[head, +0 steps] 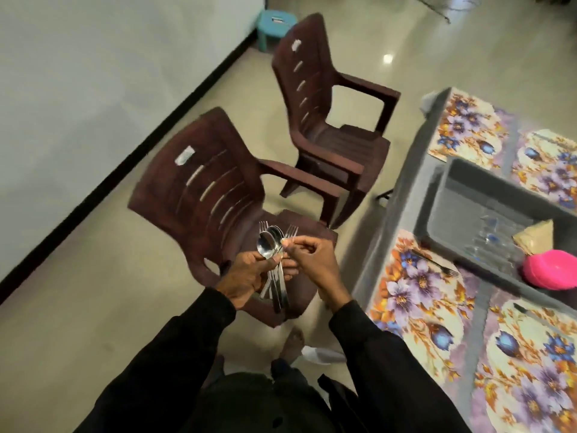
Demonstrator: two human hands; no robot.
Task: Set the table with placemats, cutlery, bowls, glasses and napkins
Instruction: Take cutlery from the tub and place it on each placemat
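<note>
My left hand [249, 273] grips a bundle of steel spoons and forks [274, 264], heads up, above a brown chair. My right hand [312, 260] pinches one fork of the bundle near its neck [288, 237]. To the right stands the grey table [406, 195] with several floral placemats; the near one [415, 295] carries a single fork [435, 263]. A grey tub [462, 189] on the table holds clear glasses [490, 242], a folded tan napkin [535, 235] and a pink bowl [552, 268].
Two brown plastic armchairs [203, 189] [327, 114] stand on the tiled floor left of the table, seats facing it. A teal stool [274, 25] sits far back by the white wall. My bare foot [292, 342] is on the floor below.
</note>
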